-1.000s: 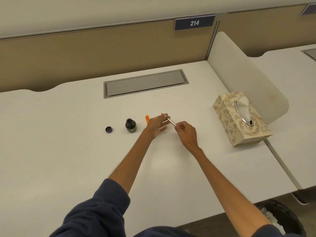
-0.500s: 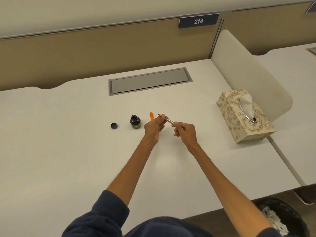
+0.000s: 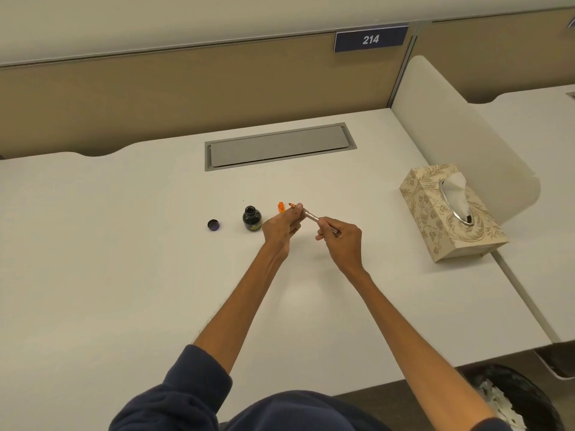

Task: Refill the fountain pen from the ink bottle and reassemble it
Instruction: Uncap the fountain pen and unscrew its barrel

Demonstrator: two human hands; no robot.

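Hands meet over the middle of the white surface [image 3: 124, 259], both on the pen [image 3: 311, 216]. Your left hand [image 3: 280, 227] is closed around the front end of the pen, thumb on top, with the orange tip and nib poking out just past the fingers toward the far side. Your right hand [image 3: 340, 234] pinches the other end of the silvery tube between thumb and fingers, closed on it. The pen runs tilted between the two hands, held above the surface, not resting on it.

Ink bottle [image 3: 252, 218] stands upright and open just left of your left hand, near but not touching. Its dark cap [image 3: 213, 225] lies flat on the surface further left, apart from the bottle. A small orange piece [image 3: 281, 207] lies on the surface just beyond your left hand, between the bottle and the pen tip; can't tell which part of the pen it is.

Tissue box [image 3: 448, 213] sits well to the right. Grey cable hatch [image 3: 277, 146] is set into the surface beyond everything. A bin [image 3: 525, 396] shows under the near right edge.
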